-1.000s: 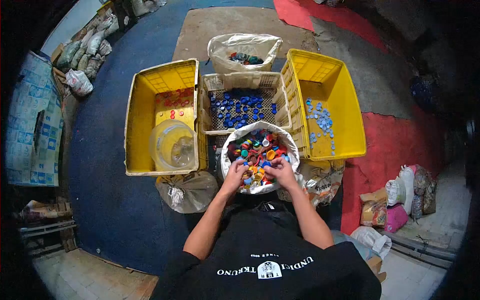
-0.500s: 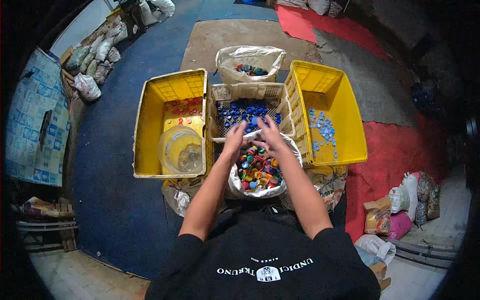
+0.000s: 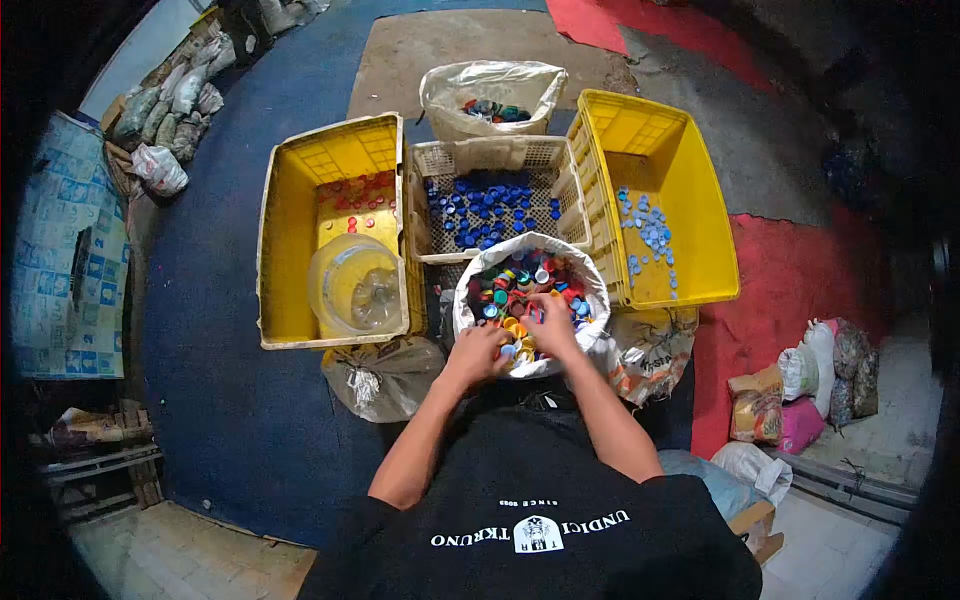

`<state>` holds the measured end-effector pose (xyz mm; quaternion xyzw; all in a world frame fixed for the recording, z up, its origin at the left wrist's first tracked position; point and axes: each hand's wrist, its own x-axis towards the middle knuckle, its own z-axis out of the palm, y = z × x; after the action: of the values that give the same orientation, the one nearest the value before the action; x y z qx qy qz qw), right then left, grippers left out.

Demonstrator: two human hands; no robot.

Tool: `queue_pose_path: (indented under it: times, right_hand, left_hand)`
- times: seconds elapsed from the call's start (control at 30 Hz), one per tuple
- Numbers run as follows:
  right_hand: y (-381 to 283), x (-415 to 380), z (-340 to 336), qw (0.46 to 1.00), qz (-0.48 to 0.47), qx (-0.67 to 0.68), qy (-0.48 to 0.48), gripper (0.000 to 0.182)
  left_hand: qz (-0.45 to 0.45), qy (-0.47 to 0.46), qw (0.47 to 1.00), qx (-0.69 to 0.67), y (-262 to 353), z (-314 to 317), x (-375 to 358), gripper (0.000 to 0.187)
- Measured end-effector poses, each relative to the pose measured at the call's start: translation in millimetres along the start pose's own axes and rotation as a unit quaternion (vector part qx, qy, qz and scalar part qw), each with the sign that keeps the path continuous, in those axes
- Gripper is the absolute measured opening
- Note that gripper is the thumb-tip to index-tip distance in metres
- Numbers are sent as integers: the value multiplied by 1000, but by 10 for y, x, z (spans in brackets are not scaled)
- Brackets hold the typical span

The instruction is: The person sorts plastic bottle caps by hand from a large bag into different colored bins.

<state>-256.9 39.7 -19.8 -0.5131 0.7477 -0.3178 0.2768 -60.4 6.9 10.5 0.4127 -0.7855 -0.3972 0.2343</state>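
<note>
Both hands reach into a white sack [image 3: 468, 290] filled with plastic bottle caps [image 3: 525, 275] in many colours. My left hand [image 3: 478, 353] is at the near left rim, fingers loosely spread and bent onto the caps, a pale blue cap close to their tips. Over the middle of the pile, my right hand [image 3: 552, 325] has thumb and fingers curled in around a small cap, partly hidden by the fingers. Just beyond the sack, a white perforated crate [image 3: 430, 240] contains dark blue caps [image 3: 490, 205].
A yellow crate [image 3: 275, 250] on the left has red caps [image 3: 365, 190] and a clear round plastic container [image 3: 335, 300]. The right yellow crate [image 3: 705, 220] contains light blue caps [image 3: 655, 235]. Another sack [image 3: 455, 120] with caps stands behind. Filled bags [image 3: 385, 380] flank the white sack.
Both hands have come back from above the white crate, down into the sack of caps. A blue cap near the right hand then is no longer over the crate. The view has shifted slightly.
</note>
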Motion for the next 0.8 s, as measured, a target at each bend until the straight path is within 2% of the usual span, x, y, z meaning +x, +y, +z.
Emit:
queue_pose_path:
  times: [0.03,0.07,0.1,0.17,0.2,0.27,0.3,0.37,0.4,0.5,0.53,0.57,0.63,0.7,0.77,0.8]
  right_hand:
    - [-111,-55,72,999,-36,-18,-24,48]
    - [-145,-78,200,997,-58,-20,-50,52]
    - [-241,-114,263,992,-93,-51,-73,57]
    - [-474,-253,318,971,-109,-194,-87,61]
    - [-476,-281,337,971,-108,-193,-89,61]
    - [-502,-253,371,960,-46,-242,-133,59]
    - [-476,-200,378,960,-48,-242,-130,59]
    - [-365,-59,300,924,-96,-331,-165,53]
    - [-295,7,244,924,-100,-334,-159,46]
    - [-181,176,32,904,-74,-390,-161,47]
    - [-189,229,-48,906,-19,-371,-200,49]
    - [-196,268,-113,905,-21,-373,-201,49]
    - [-338,360,-272,898,59,-341,-271,52]
    - [-362,499,-284,917,58,-296,-262,45]
    - [29,856,-3,968,3,-169,-185,41]
    - [189,1031,128,973,-105,-183,-91,38]
  left_hand:
    - [24,-138,981,137,12,-23,-29,24]
    - [48,-270,924,267,24,-52,-69,27]
    - [46,-272,923,267,5,-62,-139,27]
    - [90,-246,916,304,-25,-75,-284,33]
    - [61,-254,905,337,88,-138,-285,32]
    - [34,-269,905,329,176,-229,-237,32]
    - [7,-284,904,319,177,-256,-213,33]
    - [6,-269,914,304,121,-249,-222,33]
    - [3,-255,923,286,100,-243,-244,34]
    - [21,-228,937,263,108,-285,-271,36]
    - [22,-224,938,263,111,-305,-255,36]
    - [13,-218,943,249,117,-318,-259,34]
    - [2,-209,949,235,142,-347,-208,33]
    - [-27,-168,972,162,144,-367,-95,27]
    - [-16,-133,984,118,19,-287,111,27]
    - [-4,-103,992,74,-75,-234,235,28]
